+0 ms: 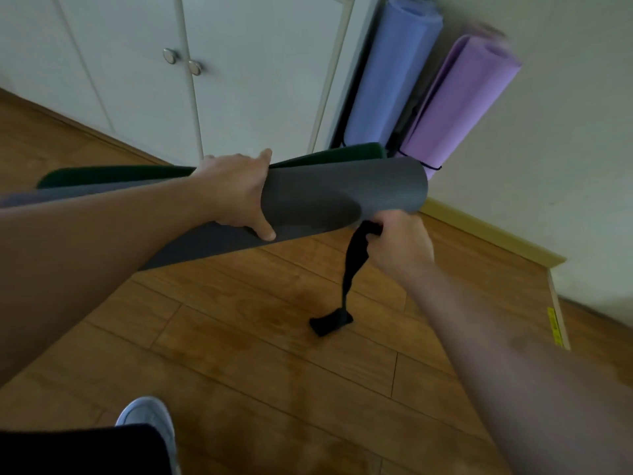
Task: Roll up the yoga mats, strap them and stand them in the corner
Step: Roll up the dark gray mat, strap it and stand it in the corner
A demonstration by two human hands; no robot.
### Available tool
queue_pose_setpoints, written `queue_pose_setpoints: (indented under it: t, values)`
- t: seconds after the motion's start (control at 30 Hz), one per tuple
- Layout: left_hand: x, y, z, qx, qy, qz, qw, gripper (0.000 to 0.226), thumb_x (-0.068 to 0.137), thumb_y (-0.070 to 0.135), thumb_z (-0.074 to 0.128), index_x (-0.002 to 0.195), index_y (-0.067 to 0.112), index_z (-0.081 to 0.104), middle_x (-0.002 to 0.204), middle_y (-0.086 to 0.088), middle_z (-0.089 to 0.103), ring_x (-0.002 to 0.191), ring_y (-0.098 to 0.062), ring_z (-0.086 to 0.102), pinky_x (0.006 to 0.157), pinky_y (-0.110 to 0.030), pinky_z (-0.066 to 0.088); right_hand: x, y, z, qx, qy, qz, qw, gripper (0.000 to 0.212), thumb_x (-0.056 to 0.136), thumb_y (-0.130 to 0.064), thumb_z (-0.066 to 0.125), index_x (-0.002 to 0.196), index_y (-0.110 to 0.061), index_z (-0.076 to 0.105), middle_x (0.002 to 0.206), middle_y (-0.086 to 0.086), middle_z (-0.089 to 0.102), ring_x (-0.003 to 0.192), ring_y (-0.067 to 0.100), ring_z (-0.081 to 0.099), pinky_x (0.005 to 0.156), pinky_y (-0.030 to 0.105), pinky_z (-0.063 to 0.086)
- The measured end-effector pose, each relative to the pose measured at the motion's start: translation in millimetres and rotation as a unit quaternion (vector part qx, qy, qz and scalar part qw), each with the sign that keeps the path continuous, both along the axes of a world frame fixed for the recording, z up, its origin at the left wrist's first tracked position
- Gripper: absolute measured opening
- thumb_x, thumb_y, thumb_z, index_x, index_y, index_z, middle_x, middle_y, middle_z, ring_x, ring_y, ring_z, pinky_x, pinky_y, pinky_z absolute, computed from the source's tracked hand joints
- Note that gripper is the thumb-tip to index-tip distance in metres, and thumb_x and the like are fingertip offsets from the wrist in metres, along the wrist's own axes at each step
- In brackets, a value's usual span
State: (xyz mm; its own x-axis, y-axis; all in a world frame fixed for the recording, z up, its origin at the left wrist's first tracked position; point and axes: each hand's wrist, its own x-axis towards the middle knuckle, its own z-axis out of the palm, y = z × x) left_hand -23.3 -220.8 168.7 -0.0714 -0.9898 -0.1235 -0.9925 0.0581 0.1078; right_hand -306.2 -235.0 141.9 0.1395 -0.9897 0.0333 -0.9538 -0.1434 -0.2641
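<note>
I hold a rolled grey yoga mat (342, 197) level above the floor, its green inner face (329, 156) showing along the top edge. My left hand (236, 197) grips the roll around its middle. My right hand (397, 245) is below the roll's right end, closed on a black strap (352, 265) that hangs down with its free end near the floor. Two rolled mats stand in the corner: a blue one (390, 70) and a purple one (459, 101) with a thin black strap near its base.
A white cabinet (239, 80) with two round knobs fills the back wall left of the corner. A cream wall with a yellow skirting board (486, 231) runs along the right. Wooden floor (260, 337) lies below; my shoe (150, 416) shows at the bottom left.
</note>
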Motion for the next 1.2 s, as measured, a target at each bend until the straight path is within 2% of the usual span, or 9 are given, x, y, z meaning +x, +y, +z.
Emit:
queue_pose_setpoints:
  t: [0.07, 0.17, 0.3, 0.43, 0.53, 0.67, 0.9, 1.07, 1.2]
  values:
    - [5.0, -4.1, 2.7, -0.011, -0.036, -0.006, 0.999, 0.109, 0.047, 0.083, 0.084, 0.125, 0.021, 0.04, 0.101, 0.001, 0.061, 0.088, -0.024, 0.057, 0.077, -0.044, 0.043, 9.9, -6.4, 25.0, -0.035, 0.0, 0.033, 0.999, 0.021, 0.094, -0.013, 0.063, 0.095, -0.03, 0.076, 0.082, -0.005, 0.069, 0.073, 0.02, 0.065, 0.055, 0.029, 0.05]
    - [12.7, -5.9, 3.9, -0.026, -0.052, -0.016, 0.998, 0.105, 0.047, 0.085, 0.081, 0.122, 0.019, 0.046, 0.098, 0.002, 0.062, 0.087, -0.025, 0.06, 0.077, -0.044, 0.043, 23.2, -2.1, 52.6, -0.107, 0.019, 0.097, 0.989, 0.021, 0.094, -0.013, 0.06, 0.09, -0.028, 0.075, 0.076, -0.007, 0.067, 0.069, 0.018, 0.065, 0.055, 0.031, 0.052]
    - [17.5, -3.0, 1.1, -0.02, -0.042, -0.014, 0.999, 0.104, 0.047, 0.085, 0.081, 0.121, 0.021, 0.047, 0.1, 0.003, 0.061, 0.089, -0.023, 0.059, 0.08, -0.045, 0.045, 37.9, 44.1, 58.8, -0.152, 0.077, 0.212, 0.962, 0.012, 0.096, -0.022, 0.061, 0.099, -0.026, 0.072, 0.088, -0.006, 0.064, 0.077, 0.018, 0.062, 0.059, 0.031, 0.047]
    - [15.7, 1.5, 0.0, -0.005, -0.012, -0.005, 1.0, 0.1, 0.045, 0.082, 0.082, 0.12, 0.026, 0.047, 0.098, 0.007, 0.06, 0.089, -0.021, 0.058, 0.086, -0.05, 0.049, 39.3, 111.7, 11.7, 0.015, 0.153, 0.351, 0.924, 0.023, 0.098, -0.023, 0.058, 0.12, -0.029, 0.063, 0.102, -0.007, 0.059, 0.084, 0.015, 0.059, 0.068, 0.035, 0.056]
    - [11.7, 4.7, -2.7, 0.005, -0.008, -0.013, 1.0, 0.102, 0.045, 0.08, 0.084, 0.122, 0.025, 0.048, 0.098, 0.006, 0.061, 0.089, -0.022, 0.059, 0.084, -0.048, 0.047, 33.2, 151.5, -46.3, 0.114, 0.199, 0.402, 0.886, 0.021, 0.099, -0.016, 0.061, 0.12, -0.017, 0.062, 0.103, 0.002, 0.061, 0.087, 0.02, 0.06, 0.063, 0.034, 0.051]
    - [0.7, 8.8, -9.6, 0.026, -0.002, -0.031, 0.999, 0.105, 0.044, 0.08, 0.086, 0.126, 0.025, 0.048, 0.101, 0.006, 0.062, 0.092, -0.021, 0.059, 0.08, -0.045, 0.043, 26.3, 182.9, -119.5, 0.206, 0.281, 0.408, 0.844, 0.017, 0.102, -0.01, 0.06, 0.118, -0.007, 0.068, 0.102, 0.011, 0.065, 0.09, 0.028, 0.065, 0.07, 0.043, 0.059]
    - [-28.7, 15.8, -33.8, 0.056, -0.01, -0.071, 0.996, 0.105, 0.046, 0.079, 0.086, 0.127, 0.025, 0.047, 0.102, 0.006, 0.06, 0.093, -0.022, 0.058, 0.08, -0.048, 0.045, 16.3, 207.1, -169.0, 0.307, 0.203, 0.323, 0.872, 0.019, 0.1, 0.0, 0.056, 0.114, -0.006, 0.068, 0.099, 0.008, 0.058, 0.089, 0.025, 0.061, 0.083, 0.041, 0.061]
    - [-63.9, 29.8, -74.5, 0.087, -0.001, -0.091, 0.992, 0.108, 0.045, 0.078, 0.086, 0.13, 0.024, 0.045, 0.108, 0.006, 0.062, 0.099, -0.024, 0.06, 0.092, -0.054, 0.047, -0.4, 203.0, -177.8, 0.306, 0.151, 0.285, 0.896, 0.02, 0.101, 0.001, 0.052, 0.109, -0.006, 0.068, 0.102, 0.006, 0.061, 0.087, 0.024, 0.062, 0.077, 0.036, 0.059]
    - [-92.4, 59.3, -132.0, 0.133, 0.019, -0.109, 0.985, 0.111, 0.049, 0.073, 0.087, 0.138, 0.025, 0.04, 0.122, 0.006, 0.058, 0.113, -0.023, 0.057, 0.1, -0.054, 0.044, -4.3, 204.2, -185.4, 0.318, 0.156, 0.291, 0.889, 0.023, 0.102, -0.004, 0.046, 0.107, -0.011, 0.067, 0.1, 0.006, 0.062, 0.086, 0.023, 0.059, 0.078, 0.037, 0.056]
